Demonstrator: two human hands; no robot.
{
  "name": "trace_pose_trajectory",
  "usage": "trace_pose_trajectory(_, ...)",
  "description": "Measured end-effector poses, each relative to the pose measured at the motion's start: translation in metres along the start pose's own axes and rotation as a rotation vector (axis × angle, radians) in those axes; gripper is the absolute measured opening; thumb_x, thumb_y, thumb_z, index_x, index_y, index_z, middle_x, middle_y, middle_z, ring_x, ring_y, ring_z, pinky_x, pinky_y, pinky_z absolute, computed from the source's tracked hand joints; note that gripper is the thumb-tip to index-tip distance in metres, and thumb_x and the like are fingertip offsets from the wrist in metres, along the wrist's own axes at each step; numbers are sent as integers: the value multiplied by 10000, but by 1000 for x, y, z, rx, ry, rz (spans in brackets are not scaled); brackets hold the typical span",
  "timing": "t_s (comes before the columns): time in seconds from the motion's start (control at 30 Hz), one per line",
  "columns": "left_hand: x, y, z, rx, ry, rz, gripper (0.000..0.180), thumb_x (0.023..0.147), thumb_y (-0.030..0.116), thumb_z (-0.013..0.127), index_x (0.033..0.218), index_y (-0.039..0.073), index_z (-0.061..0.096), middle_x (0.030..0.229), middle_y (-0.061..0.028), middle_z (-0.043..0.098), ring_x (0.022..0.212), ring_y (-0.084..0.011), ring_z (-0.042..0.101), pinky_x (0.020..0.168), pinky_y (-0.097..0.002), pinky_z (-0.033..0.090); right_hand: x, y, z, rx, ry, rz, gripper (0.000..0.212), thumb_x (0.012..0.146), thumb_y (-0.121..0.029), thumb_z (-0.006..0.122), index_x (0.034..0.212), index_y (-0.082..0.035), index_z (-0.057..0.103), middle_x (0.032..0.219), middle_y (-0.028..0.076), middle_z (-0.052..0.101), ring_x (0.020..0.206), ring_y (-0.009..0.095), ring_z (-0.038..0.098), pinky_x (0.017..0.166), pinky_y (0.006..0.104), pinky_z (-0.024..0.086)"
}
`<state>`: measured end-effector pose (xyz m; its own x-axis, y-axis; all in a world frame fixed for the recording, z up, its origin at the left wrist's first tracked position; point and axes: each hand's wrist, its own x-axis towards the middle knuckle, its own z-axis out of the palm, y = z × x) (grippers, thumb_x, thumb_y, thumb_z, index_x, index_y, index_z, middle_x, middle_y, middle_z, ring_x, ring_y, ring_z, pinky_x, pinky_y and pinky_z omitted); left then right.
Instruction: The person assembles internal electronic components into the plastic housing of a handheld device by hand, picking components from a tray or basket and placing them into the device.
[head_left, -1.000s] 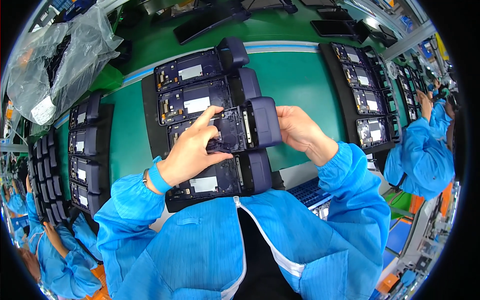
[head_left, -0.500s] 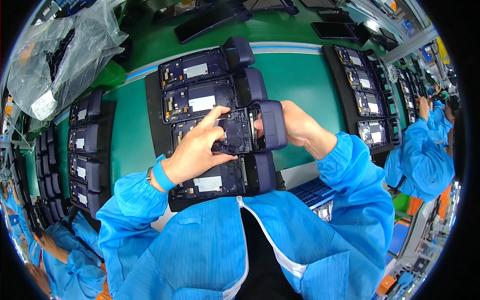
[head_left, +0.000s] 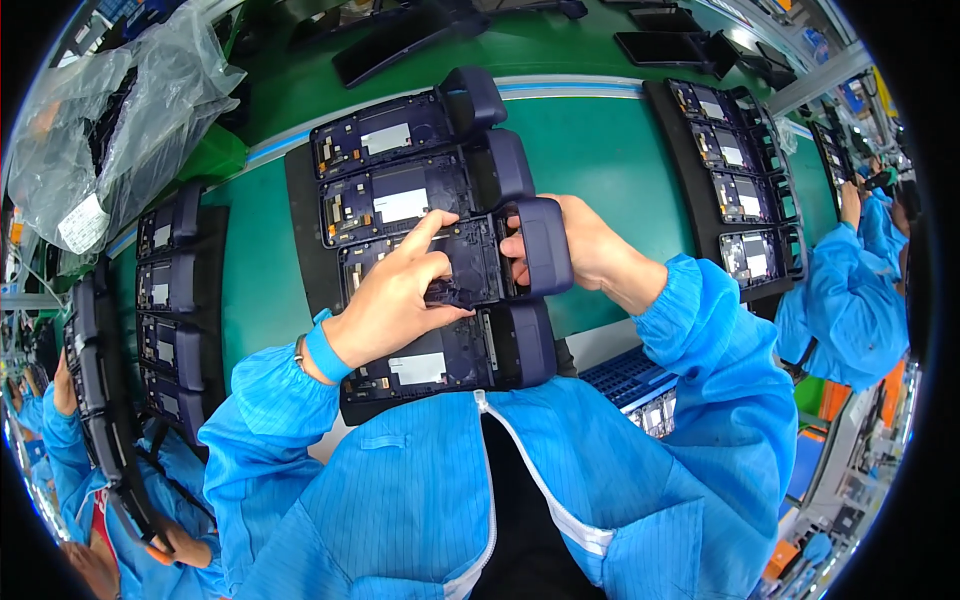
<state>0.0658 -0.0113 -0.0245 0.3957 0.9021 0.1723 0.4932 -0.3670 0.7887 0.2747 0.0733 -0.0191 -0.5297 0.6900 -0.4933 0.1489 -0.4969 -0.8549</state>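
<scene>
Several dark, opened device housings lie in a column on a black tray (head_left: 302,225), each with a raised hood-like end on its right. My left hand (head_left: 395,295) is spread across the body of the third dark device housing (head_left: 470,262), its index finger on the far edge and its thumb on the near edge. My right hand (head_left: 595,240) grips that housing's hood-like end (head_left: 546,245) from the right, and its fingertips show through the opening. The second housing (head_left: 400,198) sits just beyond. Nearest my body, the fourth housing (head_left: 425,368) is partly covered by my left hand.
Similar trays of housings stand left (head_left: 168,290) and right (head_left: 740,200) on the green bench (head_left: 590,150). Flat black panels (head_left: 665,48) lie at the back. A plastic bag (head_left: 120,130) hangs at far left. A blue crate (head_left: 630,380) sits by my right arm. Co-workers flank me.
My right fingers show further through the hood's opening, while my left hand stays in place. At far left, a co-worker's tray of housings has been lifted and tilted. The view has shifted slightly.
</scene>
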Motion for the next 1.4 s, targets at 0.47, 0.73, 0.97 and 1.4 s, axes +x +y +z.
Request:
trace_pose_trajectory(0.47,3,2,4,-126,144,-261,394,626,84,788,970,31,603,781,-19,509,661,-97,494,601,-229,436,9,5,-31,-40,-55,106,163,817,-42,593,945,54,560,790,111,600,634,195,621,582,283,536)
trace_pose_trajectory(0.73,6,26,-1,-392,6,-440,231,718,146,739,754,56,529,695,15,542,632,-56,460,560,-219,399,-28,-20,22,-340,-28,-584,200,804,-51,606,989,24,599,899,84,635,808,134,604,714,256,488)
trace_pose_trajectory(0.97,0,32,1,-1044,-38,-552,238,879,260,570,888,25,530,650,2,494,542,-40,392,401,-180,281,-24,-10,30,-127,-61,-368,111,829,-37,590,921,25,581,838,92,623,753,126,607,644,248,504)
trace_pose_trajectory(1.4,-5,44,6,-1014,265,-604,215,896,172,532,968,-30,524,800,-105,597,450,-26,364,365,-158,274,-39,2,28,182,38,-344,145,851,-26,550,976,45,534,924,136,613,785,175,626,714,282,537)
